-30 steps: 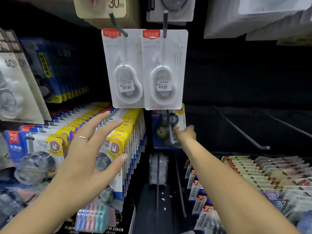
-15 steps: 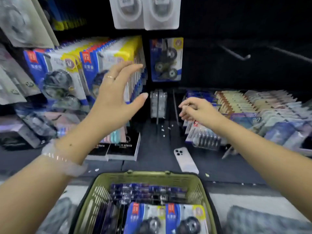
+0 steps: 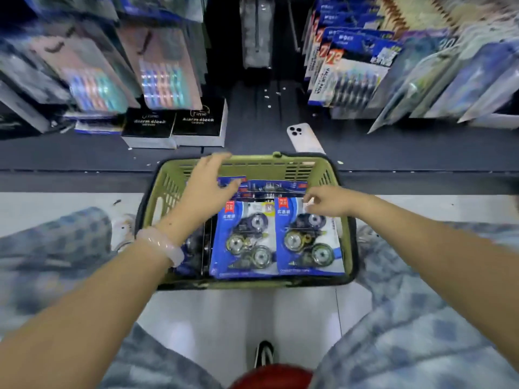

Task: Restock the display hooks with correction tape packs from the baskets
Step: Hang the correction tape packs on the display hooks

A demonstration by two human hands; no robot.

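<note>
My left hand [image 3: 206, 189] spread wide over green plastic basket [image 3: 168, 189] | right hand [image 3: 330, 202] fingers loose, above blue correction tape packs [image 3: 307, 240], holding nothing

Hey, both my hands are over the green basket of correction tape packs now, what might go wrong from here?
Two likely risks. The phone lies on the shelf ledge right behind the green basket; lifting packs upward could knock it off. The right hand reaches the top edge of the right-hand correction tape pack, which sits on a stack, so several might lift together.
</note>
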